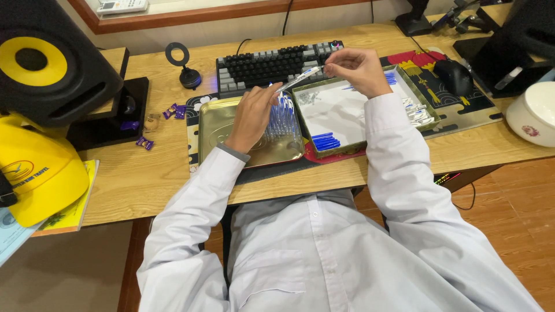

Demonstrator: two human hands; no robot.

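At the far left of the counter (144, 179) lay a yellow cap (40, 173), with a black speaker (52, 63) bearing a yellow ring behind it. A few purple-wrapped sweets (173, 111) were scattered on the wood to the right of the speaker, near a small black stand with a ring top (186, 72). Next came a gold metal tray (222, 124), holding a row of clear pens (283, 118) along its right side. The left hand (254, 112) hovered over this tray, its fingers curled closed around the lower end of a pen (298, 79) with a white and blue barrel. That pen slanted up and to the right, above the gap between the two trays and in front of a black and grey keyboard (272, 63). The right hand (355, 69) pinched the pen's upper end between thumb and fingertips, the other fingers loosely bent. Below it sat a green-edged tray lined with white (347, 112), with blue pen parts (326, 141) at its near left corner and small white pieces (419, 112) along its right side. Further right a black mouse (454, 75) rested on a patterned mat, and a white bowl (535, 112) stood at the edge.
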